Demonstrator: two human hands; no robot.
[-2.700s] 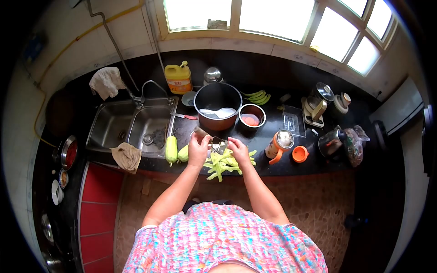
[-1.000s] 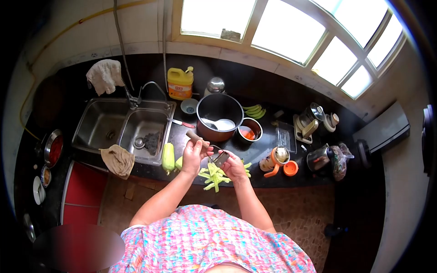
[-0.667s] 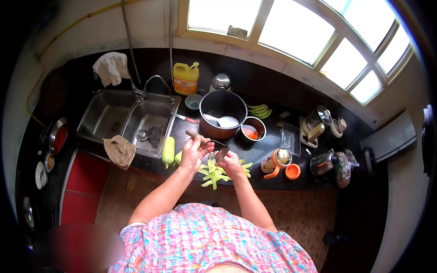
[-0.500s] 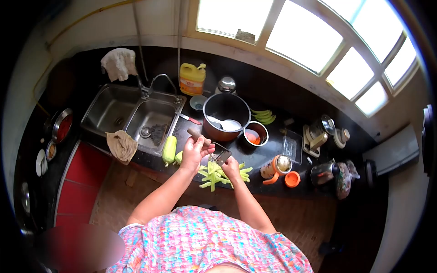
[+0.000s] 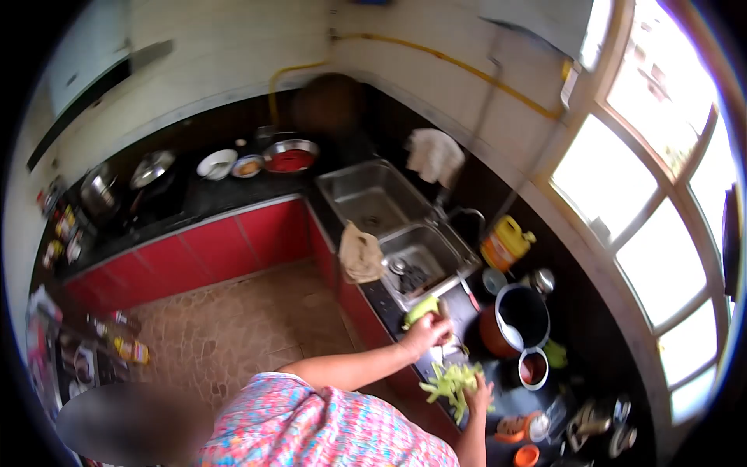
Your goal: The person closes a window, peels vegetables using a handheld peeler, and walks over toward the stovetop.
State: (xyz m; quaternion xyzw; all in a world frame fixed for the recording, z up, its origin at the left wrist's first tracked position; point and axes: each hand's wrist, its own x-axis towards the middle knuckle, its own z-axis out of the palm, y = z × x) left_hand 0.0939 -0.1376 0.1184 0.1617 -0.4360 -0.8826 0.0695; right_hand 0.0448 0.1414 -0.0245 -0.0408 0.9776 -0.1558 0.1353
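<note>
My left hand (image 5: 426, 335) is closed around the brown handle of a peeler (image 5: 444, 310), held over the counter's front edge. The peeler's metal end is blurred and hard to make out. Just behind that hand lies a pale green gourd (image 5: 420, 309), partly covered by it. My right hand (image 5: 478, 395) rests at the right side of a pile of light green peelings (image 5: 451, 383), its fingers apart and touching the strips.
Behind the peelings stand a large dark pot (image 5: 523, 315) and a smaller pot (image 5: 533, 369). A double sink (image 5: 373, 198) with a cloth (image 5: 360, 253) on its edge is to the left. An orange-handled mug (image 5: 517, 427) and an orange lid (image 5: 526, 455) stand at the right.
The view has swung left, showing more of the kitchen. My right hand has left the peeler's metal end and come down to the peelings. My left hand still grips the handle.
</note>
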